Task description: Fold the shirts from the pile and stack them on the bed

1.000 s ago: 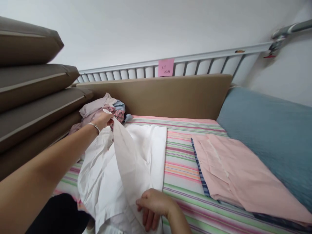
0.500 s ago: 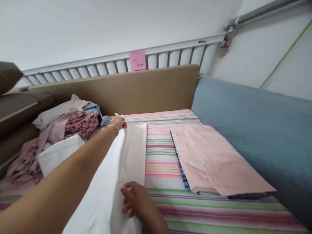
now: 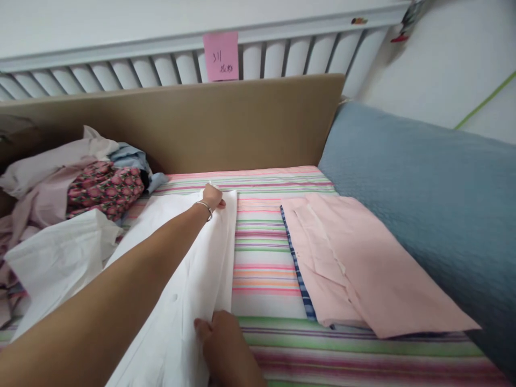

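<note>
A white buttoned shirt lies partly folded on the striped sheet, a small button showing on its front. My left hand, with a bracelet at the wrist, is closed on the shirt's far end. Near the shirt's closer end, my right hand grips the cloth along its right side, its fingertips partly tucked behind the fabric. One white flap of cloth spreads out left of my forearm. To the right lies a folded pink garment on top of a blue patterned one.
A crumpled pile holds a floral cloth and pale pink and blue pieces at left. A brown board stands behind the striped sheet, below a radiator with a pink note. Blue padding borders the right.
My left hand has moved right with the shirt's far end, folding cloth over. The right hand has gone from open fingers to gripping the near part. The view has tilted down.
</note>
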The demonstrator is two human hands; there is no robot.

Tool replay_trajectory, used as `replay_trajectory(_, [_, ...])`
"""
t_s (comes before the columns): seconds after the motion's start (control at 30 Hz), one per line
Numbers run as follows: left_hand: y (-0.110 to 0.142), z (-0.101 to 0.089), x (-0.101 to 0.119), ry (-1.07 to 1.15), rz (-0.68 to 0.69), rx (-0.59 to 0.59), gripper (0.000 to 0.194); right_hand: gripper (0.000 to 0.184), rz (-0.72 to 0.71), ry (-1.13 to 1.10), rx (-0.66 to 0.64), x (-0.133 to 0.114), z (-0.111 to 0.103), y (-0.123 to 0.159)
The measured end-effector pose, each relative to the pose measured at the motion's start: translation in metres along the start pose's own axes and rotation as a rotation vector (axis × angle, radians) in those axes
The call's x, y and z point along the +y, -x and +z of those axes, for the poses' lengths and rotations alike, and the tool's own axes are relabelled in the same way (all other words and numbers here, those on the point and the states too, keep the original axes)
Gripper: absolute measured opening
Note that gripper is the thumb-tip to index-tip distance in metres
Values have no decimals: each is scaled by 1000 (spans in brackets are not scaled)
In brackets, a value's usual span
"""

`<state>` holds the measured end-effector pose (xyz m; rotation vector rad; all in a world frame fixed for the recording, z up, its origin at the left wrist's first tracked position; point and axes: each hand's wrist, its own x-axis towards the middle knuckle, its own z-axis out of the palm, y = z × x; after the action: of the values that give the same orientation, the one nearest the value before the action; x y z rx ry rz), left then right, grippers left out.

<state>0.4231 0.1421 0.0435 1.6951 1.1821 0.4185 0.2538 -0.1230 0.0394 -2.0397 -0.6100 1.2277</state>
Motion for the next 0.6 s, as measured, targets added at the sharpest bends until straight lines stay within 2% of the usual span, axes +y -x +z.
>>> replay_trajectory(0.17, [27,-6,-7,-16,131,-132,65,33,13,-37,-20,5,3,-1])
replay_trajectory(0.27, [56,-26,-23,-66,260,-159,65,34,-17,-61,-51,8,5,-1])
replay_trajectory(0.33, [84,-47,-46,-191,451,-183,57,31,-37,-66,-55,9,4,0])
replay_trajectory(0.4, [121,-74,-78,-354,671,-221,48,27,-60,-67,-71,11,3,4])
replay_trajectory(0.47, [168,-101,-116,-460,805,-245,44,22,-79,-73,-96,13,2,8])
replay_trajectory(0.53, [222,-123,-152,-523,867,-278,47,19,-112,-66,-109,16,2,11])
replay_trajectory(0.6, [274,-136,-183,-573,868,-332,54,21,-126,-12,-94,17,0,15])
